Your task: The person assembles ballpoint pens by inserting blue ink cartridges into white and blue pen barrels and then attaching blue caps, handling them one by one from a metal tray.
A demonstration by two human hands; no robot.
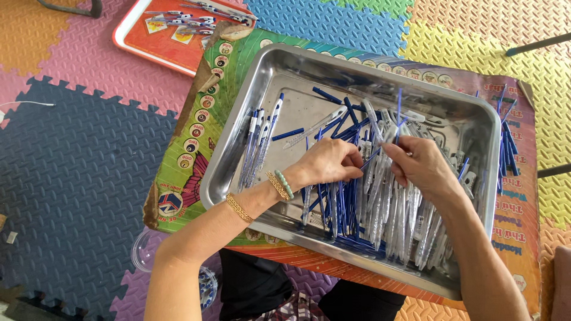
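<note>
A steel tray (pixel 250 113) rests on a colourful board and holds a heap of clear pen barrels (pixel 392 220) and blue pen refills (pixel 342 214). Over the heap's middle, my left hand (pixel 326 161), with bracelets at the wrist, pinches pen parts between its fingertips. My right hand (pixel 419 163) is just to its right, fingers closed on a clear pen barrel with a thin blue refill (pixel 398 107) sticking up from it. The two hands almost touch. A small bundle of assembled pens (pixel 259 142) lies at the tray's left side.
The colourful printed board (pixel 196 137) lies on foam puzzle-mat flooring (pixel 77 178). An orange tray (pixel 163 41) with a few pens sits at the upper left. Loose blue refills (pixel 508 151) lie on the board right of the steel tray. A clear plastic container (pixel 143 252) stands near my knee.
</note>
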